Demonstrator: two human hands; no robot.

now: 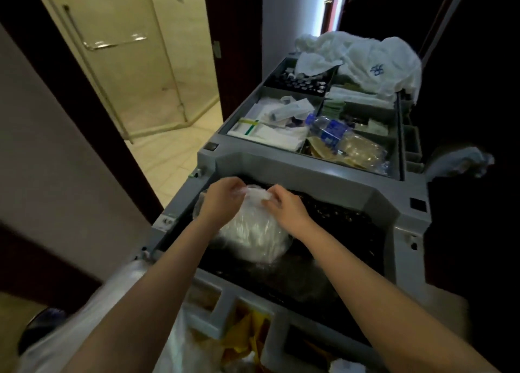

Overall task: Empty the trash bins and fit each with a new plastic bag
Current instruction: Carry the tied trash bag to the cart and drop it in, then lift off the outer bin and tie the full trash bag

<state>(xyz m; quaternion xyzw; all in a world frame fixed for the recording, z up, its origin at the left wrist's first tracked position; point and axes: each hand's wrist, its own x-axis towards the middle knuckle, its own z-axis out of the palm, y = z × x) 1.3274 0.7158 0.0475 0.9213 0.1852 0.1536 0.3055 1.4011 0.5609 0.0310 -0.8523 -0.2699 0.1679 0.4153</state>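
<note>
Off to the left a doorway opens onto a bathroom, where a glass shower door point(121, 63) with a metal handle stands over a pale tiled floor point(180, 153). Low in the near left corner the toe of a dark shoe point(42, 327) shows. In front of the person stands a grey cleaning cart point(309, 172), and both bare arms reach out over its big waste compartment, which is lined in black point(351, 232). The left hand point(222, 201) has its fingers curled and pinches the gathered top of a clear plastic bag point(253, 232). The bag is bulging with something white and hangs in the mouth of that compartment; I cannot tell whether its bottom rests on anything. The right hand point(284, 206) is just beside the left, fingers bent in, pinching the same bunched neck of the bag from the other side. Near the bottom edge, a yellow cloth point(247, 333) is tucked in a pocket of the cart. Farther back, the cart's top tray point(239, 119) holds paper packets and a water bottle point(329, 130) lying on its side. At the far right end, white towels point(374, 60) are heaped.
</note>
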